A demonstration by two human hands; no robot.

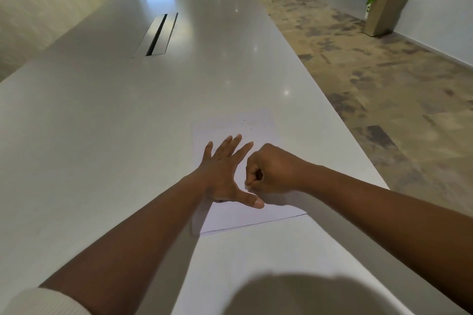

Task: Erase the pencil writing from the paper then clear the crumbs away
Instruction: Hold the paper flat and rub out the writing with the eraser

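A white sheet of paper [235, 220] lies near the right edge of the long white table [128, 123]. My left hand [225, 169] rests flat on the sheet, fingers spread. My right hand [271, 169] is curled into a fist just right of it, fingertips pressed down on the paper; a small pale thing, probably an eraser, peeks out at its fingertips [247, 184]. Tiny dark crumbs [243, 123] are scattered over the far part of the sheet. Any writing under the hands is hidden.
The table's right edge runs close beside the paper, with patterned floor [371, 84] beyond it. A cable slot [156, 33] is set into the middle of the table farther away. A potted plant [386, 7] stands at the right wall.
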